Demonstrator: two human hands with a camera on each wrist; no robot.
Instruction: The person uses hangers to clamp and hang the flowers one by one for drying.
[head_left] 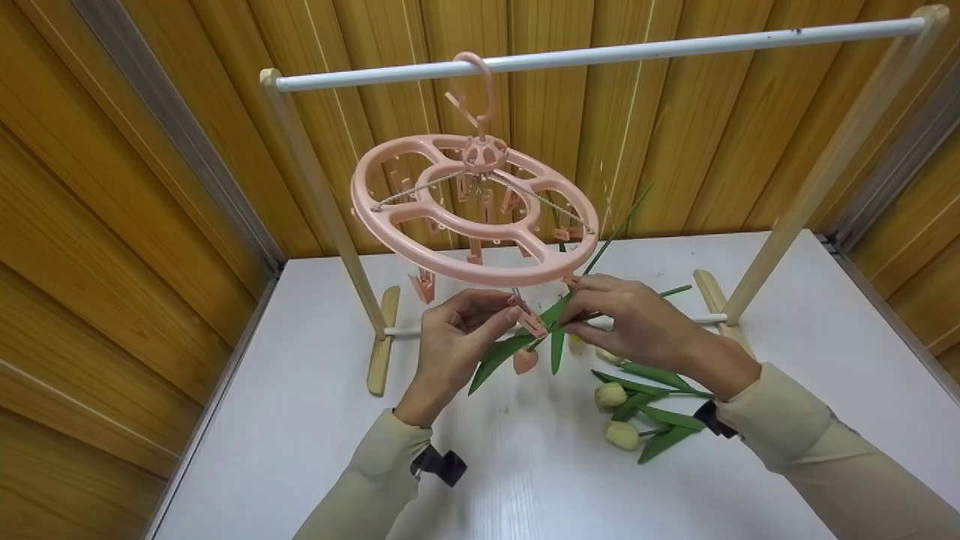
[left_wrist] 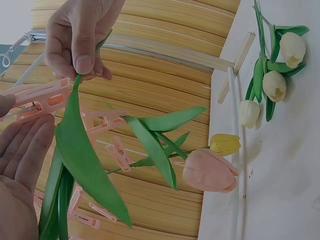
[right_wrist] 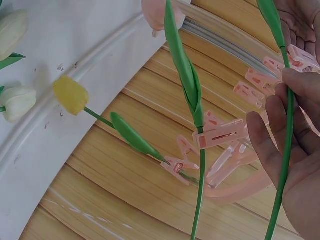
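My left hand (head_left: 454, 341) pinches a pink clothespin (head_left: 531, 321) between thumb and fingers; it hangs under the front rim of a round pink drying hanger (head_left: 465, 262). Just to its right, my right hand (head_left: 637, 319) pinches the green stem (right_wrist: 286, 165) of an artificial flower near the clothespin. A long leaf (left_wrist: 87, 155) of this flower points downward in the left wrist view, where its bloom is hidden. Nearby, a yellow tulip (right_wrist: 71, 95) hangs in another clothespin (right_wrist: 179, 169). A pink tulip (left_wrist: 210, 171) hangs beside it, its stem clipped too.
The hanger hooks over a white rod (head_left: 637, 52) on a wooden stand (head_left: 315, 202). Several whitish tulips (head_left: 622, 433) lie on the white table (head_left: 510, 480) beneath the right forearm. More clothespins (head_left: 424, 286) dangle from the hanger. Wood-look panels (head_left: 712, 135) stand behind.
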